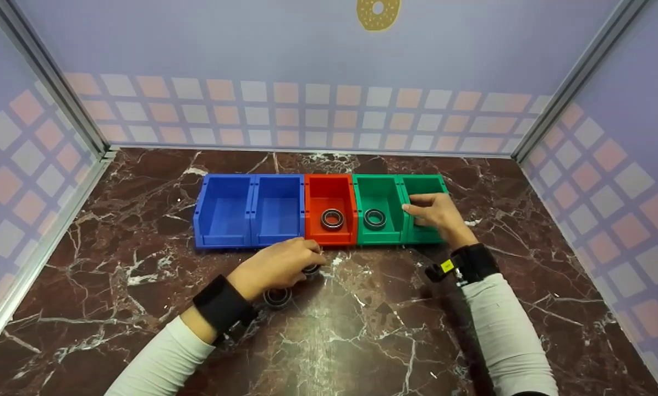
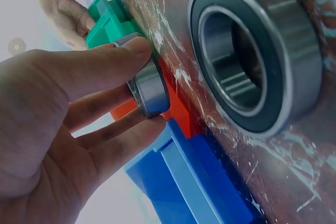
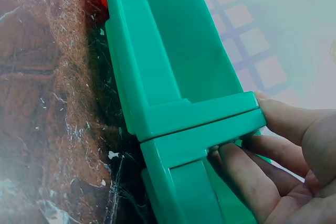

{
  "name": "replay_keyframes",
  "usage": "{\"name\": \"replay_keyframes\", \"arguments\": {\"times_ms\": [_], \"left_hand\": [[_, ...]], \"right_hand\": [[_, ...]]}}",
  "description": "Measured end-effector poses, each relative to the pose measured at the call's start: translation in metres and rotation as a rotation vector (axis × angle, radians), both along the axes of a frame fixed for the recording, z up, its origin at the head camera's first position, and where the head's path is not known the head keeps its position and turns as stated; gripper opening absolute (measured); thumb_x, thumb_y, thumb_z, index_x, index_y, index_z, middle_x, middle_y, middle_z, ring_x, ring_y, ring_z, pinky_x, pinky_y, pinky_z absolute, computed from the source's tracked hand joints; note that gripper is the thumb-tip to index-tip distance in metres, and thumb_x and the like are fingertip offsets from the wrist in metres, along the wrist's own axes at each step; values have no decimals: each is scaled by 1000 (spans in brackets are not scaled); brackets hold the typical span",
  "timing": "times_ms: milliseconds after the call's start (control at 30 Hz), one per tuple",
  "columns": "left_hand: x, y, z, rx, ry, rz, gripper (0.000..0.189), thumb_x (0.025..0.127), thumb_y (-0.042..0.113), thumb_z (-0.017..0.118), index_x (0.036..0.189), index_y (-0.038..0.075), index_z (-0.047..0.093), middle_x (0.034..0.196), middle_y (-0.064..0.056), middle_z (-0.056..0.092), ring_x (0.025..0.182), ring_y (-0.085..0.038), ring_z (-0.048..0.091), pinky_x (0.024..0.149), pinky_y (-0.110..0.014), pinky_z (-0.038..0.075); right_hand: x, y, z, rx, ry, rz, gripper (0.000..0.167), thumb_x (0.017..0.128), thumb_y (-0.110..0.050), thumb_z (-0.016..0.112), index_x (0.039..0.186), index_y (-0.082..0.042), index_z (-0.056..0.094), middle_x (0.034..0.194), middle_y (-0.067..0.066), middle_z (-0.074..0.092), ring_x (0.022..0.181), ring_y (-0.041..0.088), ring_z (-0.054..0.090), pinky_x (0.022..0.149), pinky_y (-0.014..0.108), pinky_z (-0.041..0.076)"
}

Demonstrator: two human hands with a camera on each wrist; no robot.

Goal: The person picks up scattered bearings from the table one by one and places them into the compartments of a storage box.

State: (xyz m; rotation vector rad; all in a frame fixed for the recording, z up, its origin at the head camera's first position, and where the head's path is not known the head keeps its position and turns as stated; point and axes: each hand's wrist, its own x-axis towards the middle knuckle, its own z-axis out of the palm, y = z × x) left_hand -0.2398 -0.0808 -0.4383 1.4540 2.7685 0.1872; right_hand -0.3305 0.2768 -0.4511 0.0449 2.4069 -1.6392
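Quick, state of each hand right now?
Left hand: closed, pinching a metal bearing.
Right hand: closed, gripping the side rim of the rightmost green bin.

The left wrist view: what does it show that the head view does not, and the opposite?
Only left wrist: the palm side of the left hand. Only head: one bearing in the red bin, another bearing in a green bin. Both: that hand pinching a third bearing, a fourth bearing on the table, and the right hand.
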Motion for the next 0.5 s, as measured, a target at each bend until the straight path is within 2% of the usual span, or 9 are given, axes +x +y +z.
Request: {"name": "replay_keyframes", "arguments": {"times_ms": [500], "left_hand": [[4,-12,3,33,35,40,47,73,5,84,117,16,72,108,-7,68,98,-26,64,88,-37,57]], "right_hand": [[-2,1,0,11,-12,-3,62,92,-24,71,145,-1,47,147,22,50,133,34,53,104,40,53]]}}
